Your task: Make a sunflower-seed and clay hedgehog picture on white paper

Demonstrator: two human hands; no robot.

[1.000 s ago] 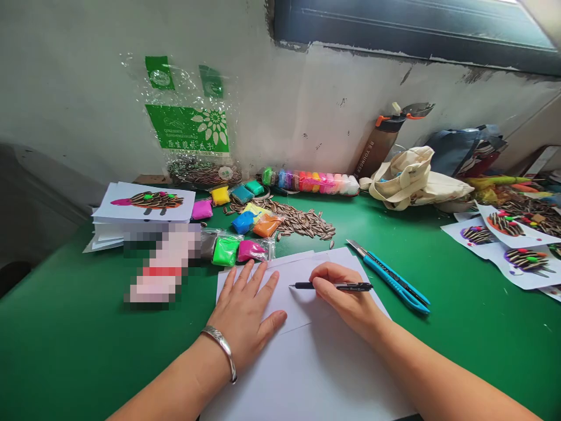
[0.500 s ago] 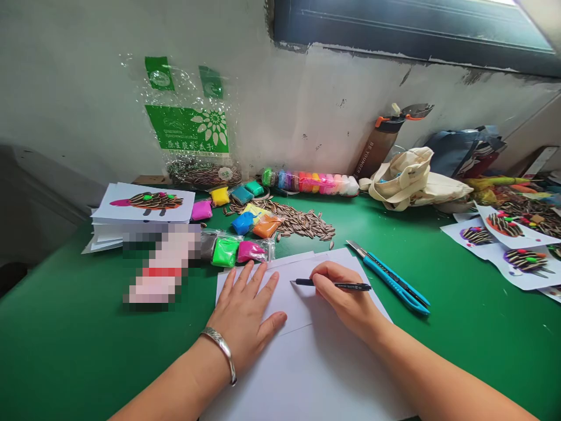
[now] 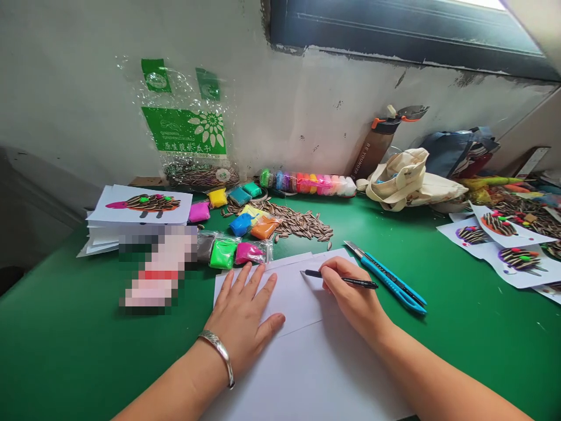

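Observation:
My left hand [image 3: 245,313] lies flat on white paper [image 3: 302,362], its fingers spread over the upper left part of the sheets. In my right hand [image 3: 353,289] is a black pen [image 3: 363,283], gripped between thumb and fingers. The pen's tip points left and is at the upper sheet; whether it touches the paper I cannot tell. No clear line shows on the sheet. Close to the right of the paper lies a blue utility knife [image 3: 390,280] with some blade out.
Bagged coloured clay [image 3: 222,254] and loose sunflower seeds [image 3: 302,222] lie beyond the paper. A stack of cards [image 3: 140,204] stands left, finished seed pictures [image 3: 521,257] right. Along the wall are a seed bag [image 3: 184,134], a clay pack [image 3: 311,183], a bottle [image 3: 374,146] and a cloth bag [image 3: 403,181].
My right hand has moved slightly to the right with the pen, its tip shifting across the sheet. My left hand stays flat on the paper. The whole view has shifted a little.

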